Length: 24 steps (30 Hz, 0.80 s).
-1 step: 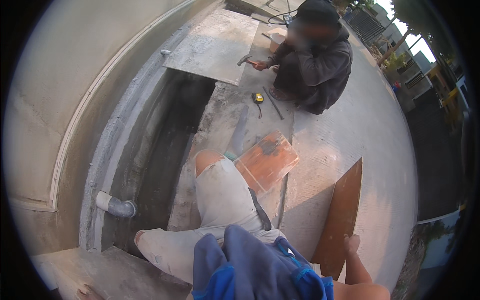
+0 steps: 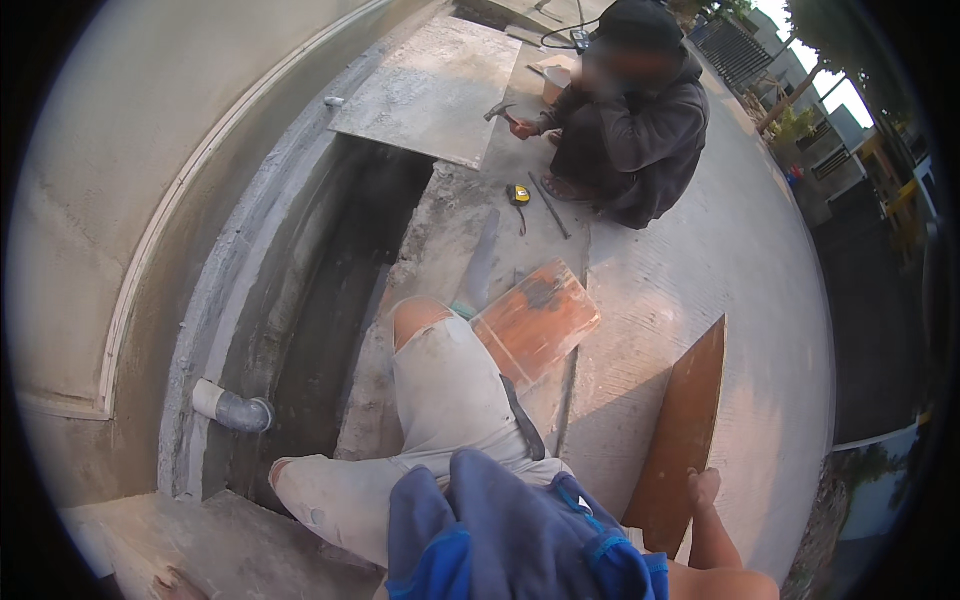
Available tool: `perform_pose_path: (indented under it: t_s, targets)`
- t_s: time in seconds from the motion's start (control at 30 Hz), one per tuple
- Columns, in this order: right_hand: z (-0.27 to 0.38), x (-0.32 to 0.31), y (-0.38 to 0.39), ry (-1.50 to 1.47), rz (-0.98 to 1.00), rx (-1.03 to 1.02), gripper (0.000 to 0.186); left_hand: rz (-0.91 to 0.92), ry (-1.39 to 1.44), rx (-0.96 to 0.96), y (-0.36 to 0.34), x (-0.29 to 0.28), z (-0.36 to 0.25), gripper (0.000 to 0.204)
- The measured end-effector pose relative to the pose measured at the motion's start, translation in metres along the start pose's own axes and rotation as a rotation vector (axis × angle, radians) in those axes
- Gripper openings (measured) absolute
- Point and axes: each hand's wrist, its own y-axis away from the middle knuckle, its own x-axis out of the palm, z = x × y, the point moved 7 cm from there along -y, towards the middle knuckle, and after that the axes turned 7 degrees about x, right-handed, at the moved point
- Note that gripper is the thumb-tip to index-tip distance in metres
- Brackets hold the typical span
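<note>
Beside my right hip, my right hand (image 2: 704,487) grips the edge of a brown wooden board (image 2: 685,420) that stands on its long side on the concrete. At the lower left rim, what looks like part of my left hand (image 2: 178,584) rests on a grey slab (image 2: 240,540); its fingers are too cut off to read. Ahead of my bent knee lies a reddish-brown panel (image 2: 540,315) with a dark smear. Past it are a yellow tape measure (image 2: 517,195) and a dark metal rod (image 2: 550,207). A crouching co-worker (image 2: 640,120) holds a claw hammer (image 2: 500,111).
An open trench (image 2: 340,270) runs along the wall at my left, with a grey pipe elbow (image 2: 243,412) jutting into it. A pale slab (image 2: 430,85) covers its far part. Near the co-worker stands a small bucket (image 2: 554,84). Concrete paving (image 2: 760,300) stretches to the right.
The co-worker's hammer head has risen slightly. My right hand and the board stay in place.
</note>
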Motion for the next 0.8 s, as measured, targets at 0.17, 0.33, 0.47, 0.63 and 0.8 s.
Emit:
perform_pose_path:
  t_s: [0.17, 0.33, 0.47, 0.63, 0.8]
  targets:
    - [0.055, 0.004, -0.001, 0.181, -0.129, -0.191, 0.036, 0.051, 0.044, -0.048, -0.012, -0.001, -0.024, 0.055]
    - [0.184, -0.048, 0.047, 0.146, -0.101, -0.330, 0.034, 0.057, 0.054, -0.105, -0.018, -0.007, -0.024, 0.057]
    - [0.236, -0.104, 0.063, 0.092, -0.011, -0.410, 0.036, 0.103, 0.118, -0.159, -0.022, 0.004, -0.051, 0.058]
    - [0.311, -0.138, 0.077, -0.006, 0.021, -0.591, 0.035, 0.100, 0.165, -0.239, -0.020, -0.003, -0.051, 0.059]
    - [0.395, -0.178, 0.146, -0.161, 0.162, -0.836, 0.031, 0.092, 0.162, -0.275, -0.020, -0.020, -0.051, 0.057]
